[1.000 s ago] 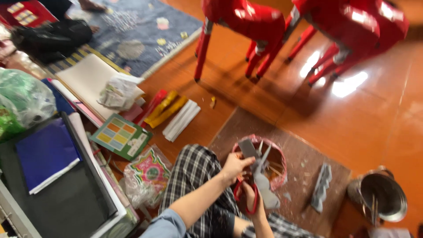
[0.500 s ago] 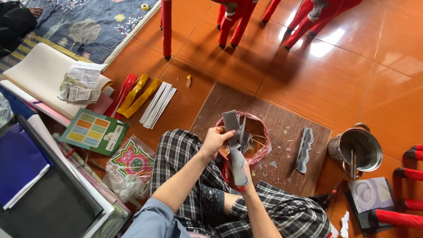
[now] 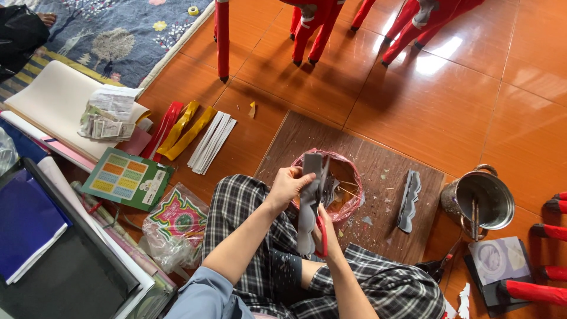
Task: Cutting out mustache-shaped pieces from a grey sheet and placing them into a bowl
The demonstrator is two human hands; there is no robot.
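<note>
- The left hand (image 3: 287, 184) pinches the upper part of a grey strip (image 3: 308, 201), with the fingers closed on it, and holds it upright above the lap.
- The right hand (image 3: 323, 231) is closed around red scissors (image 3: 319, 233); the blades meet the right edge of the strip about half way up. I cannot tell how wide the blades are open.
- The strip hangs just over the near edge of a brown board (image 3: 378, 171) on the floor, in front of a pink basket (image 3: 345, 177) that stands on the board.
- One grey piece (image 3: 409, 201) with a wavy edge already lies on the board, right of the basket, so it seems at least one such shape is done.
- Small scraps (image 3: 367, 220) lie on the board near the basket, which fits with cutting being well in progress.
- I judge the strip in the hands to be only partly cut; how much of its edge is left I cannot see clearly.
- On the left, yellow bands (image 3: 188, 130), red bands (image 3: 165, 127) and white strips (image 3: 211, 142) lie untouched on the floor, well apart from the hands.
- A metal pot (image 3: 479, 198) stands right of the board.
</note>
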